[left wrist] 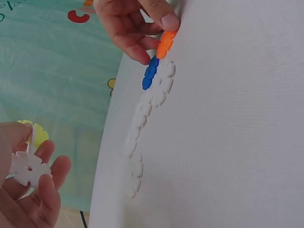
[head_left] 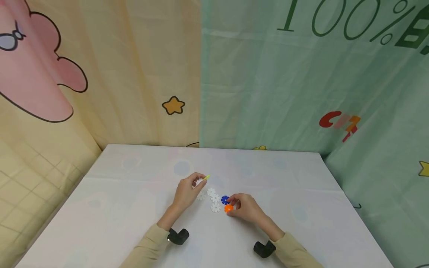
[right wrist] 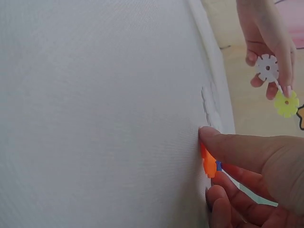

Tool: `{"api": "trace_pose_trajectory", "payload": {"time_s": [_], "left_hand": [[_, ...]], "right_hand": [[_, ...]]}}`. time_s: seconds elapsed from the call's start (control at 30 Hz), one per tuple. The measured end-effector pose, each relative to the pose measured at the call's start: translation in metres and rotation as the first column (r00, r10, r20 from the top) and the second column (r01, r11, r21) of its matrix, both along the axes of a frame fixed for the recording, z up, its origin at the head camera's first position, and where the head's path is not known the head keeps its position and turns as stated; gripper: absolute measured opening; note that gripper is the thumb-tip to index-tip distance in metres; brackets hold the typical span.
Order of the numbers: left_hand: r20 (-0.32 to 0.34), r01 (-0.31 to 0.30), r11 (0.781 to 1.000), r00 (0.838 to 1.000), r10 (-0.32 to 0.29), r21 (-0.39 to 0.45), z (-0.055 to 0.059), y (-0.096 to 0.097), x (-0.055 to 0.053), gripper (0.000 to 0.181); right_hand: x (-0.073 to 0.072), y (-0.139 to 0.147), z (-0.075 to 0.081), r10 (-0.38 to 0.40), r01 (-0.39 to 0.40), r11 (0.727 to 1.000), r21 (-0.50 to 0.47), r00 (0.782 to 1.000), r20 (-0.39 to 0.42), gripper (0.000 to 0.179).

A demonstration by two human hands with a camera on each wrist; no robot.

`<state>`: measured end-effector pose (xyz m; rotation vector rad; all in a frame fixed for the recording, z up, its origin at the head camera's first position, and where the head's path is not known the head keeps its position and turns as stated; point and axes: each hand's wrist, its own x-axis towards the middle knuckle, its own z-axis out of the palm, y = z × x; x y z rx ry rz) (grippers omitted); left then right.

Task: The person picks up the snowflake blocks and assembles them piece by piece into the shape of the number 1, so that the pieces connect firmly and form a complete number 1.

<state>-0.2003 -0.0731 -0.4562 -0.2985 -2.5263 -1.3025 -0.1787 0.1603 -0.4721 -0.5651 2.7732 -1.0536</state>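
Observation:
My left hand point(head_left: 185, 192) is raised above the table and pinches several linked plastic snowflake discs. A yellow disc point(right wrist: 287, 110) sits at the fingertips, and a white disc point(right wrist: 262, 63) hangs beneath the fingers. Between these two, a thin white piece shows edge-on in the left wrist view. Down at the tabletop, my right hand point(head_left: 248, 208) pinches an orange snowflake disc point(left wrist: 165, 45) between thumb and fingers. A blue snowflake disc point(left wrist: 150, 74) lies right beside it, close to the fingertips. Several white snowflake discs point(head_left: 216, 207) lie left of the orange and blue ones.
A white cloth covers the table point(head_left: 295, 178). Behind it hang a yellow curtain point(head_left: 140, 74) and a green curtain point(head_left: 254, 82) with printed figures. Black wrist cameras point(head_left: 178, 236) are strapped over the beige sleeves point(head_left: 145, 245).

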Motion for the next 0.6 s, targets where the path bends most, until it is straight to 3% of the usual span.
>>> {"api": "trace_pose_trajectory", "payload": {"time_s": [0.23, 0.43, 0.6], "left_hand": [[0.018, -0.01, 1.0, 1.0, 0.01, -0.005, -0.002, 0.0, 0.002, 0.014], [0.051, -0.017, 1.0, 0.999, 0.016, 0.013, -0.002, 0.002, 0.002, 0.015], [0.069, -0.009, 0.999, 0.998, 0.007, 0.033, -0.001, 0.005, 0.002, 0.016]], "right_hand": [[-0.001, 0.001, -0.001, 0.02, -0.02, 1.0, -0.004, 1.0, 0.011, 0.028], [-0.006, 0.004, 0.002, 0.045, -0.044, 0.999, -0.03, 0.998, 0.033, 0.013], [-0.012, 0.006, 0.009, 0.017, -0.014, 0.998, -0.06, 0.999, 0.047, 0.007]]}}
